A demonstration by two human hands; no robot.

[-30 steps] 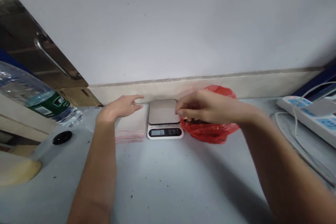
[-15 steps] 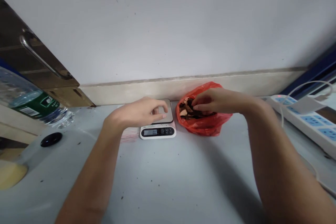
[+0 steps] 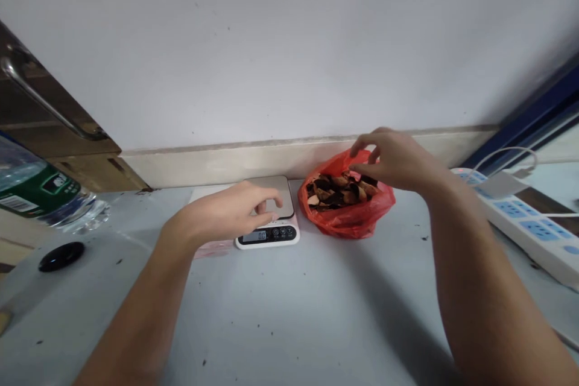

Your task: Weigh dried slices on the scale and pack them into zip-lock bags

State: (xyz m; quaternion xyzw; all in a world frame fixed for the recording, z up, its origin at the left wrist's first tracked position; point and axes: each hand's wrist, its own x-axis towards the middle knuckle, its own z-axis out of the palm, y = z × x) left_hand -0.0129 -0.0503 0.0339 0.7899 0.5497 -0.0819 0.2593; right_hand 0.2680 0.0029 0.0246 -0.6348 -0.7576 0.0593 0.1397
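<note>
A small white digital scale (image 3: 292, 235) lies on the table, its display reading 0.0 and its grey weighing plate (image 3: 274, 186) bare where it shows. My left hand (image 3: 235, 210) hovers over the scale's left part, thumb and forefinger curved apart around nothing. To the right of the scale stands an open red plastic bag (image 3: 357, 223). Inside are dried brown, curled pieces (image 3: 337, 189), like bark or peel. Above the bag's right rim is my right hand (image 3: 393, 160), its fingers spread and nothing seen between them.
On the left hangs or leans a large green-labelled water bottle (image 3: 43, 187), with a black oval object (image 3: 62, 256) below it. A white power strip (image 3: 520, 217) with cables lies at the right. The wall (image 3: 289, 54) closes off the back; dark crumbs dot the table (image 3: 289, 307).
My right hand has risen out of the red bag and opened, uncovering the dried pieces. My left hand stays over the scale. The view has shifted slightly to the right.
</note>
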